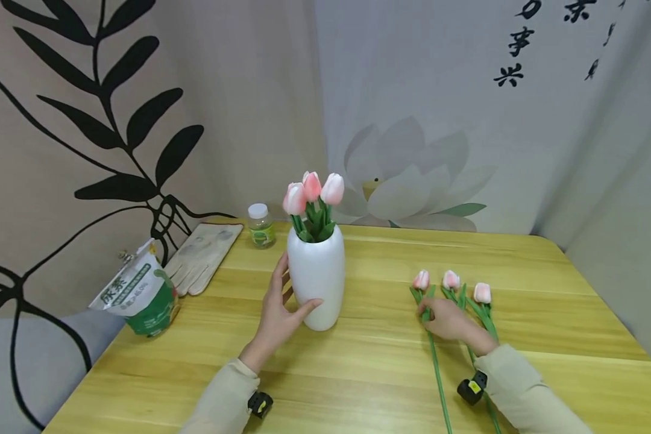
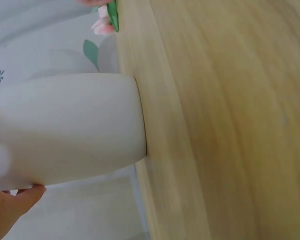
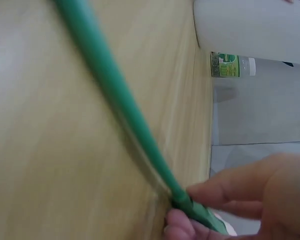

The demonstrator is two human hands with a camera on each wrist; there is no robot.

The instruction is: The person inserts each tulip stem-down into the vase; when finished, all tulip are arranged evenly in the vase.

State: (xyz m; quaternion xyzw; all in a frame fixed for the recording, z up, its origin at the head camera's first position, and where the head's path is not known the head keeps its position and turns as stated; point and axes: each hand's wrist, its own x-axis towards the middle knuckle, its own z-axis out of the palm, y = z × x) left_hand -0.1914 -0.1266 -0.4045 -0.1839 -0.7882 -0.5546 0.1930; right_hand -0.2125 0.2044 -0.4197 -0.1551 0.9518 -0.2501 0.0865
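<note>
A white vase (image 1: 317, 283) stands upright on the table, with several pink-and-white artificial tulips (image 1: 313, 196) in its mouth. My left hand (image 1: 281, 319) holds the vase from its left side, thumb across the front and fingers behind. On the right, my right hand (image 1: 449, 317) pinches the leftmost loose tulip (image 1: 437, 367) just below its bloom. Thumb and fingers lie on either side of that green stem (image 3: 135, 122) in the right wrist view. Beside it lie two more tulips, one with its bloom (image 1: 451, 279) just past my hand, the other bloom (image 1: 482, 293) farther right.
Behind the vase, to its left, stands a small jar (image 1: 261, 226) with a white lid. Pale gloves (image 1: 203, 256) lie at the table's left edge, near a green-and-white pouch (image 1: 146, 295). Printed curtains (image 1: 249, 90) hang along the back of the wooden table (image 1: 369, 374).
</note>
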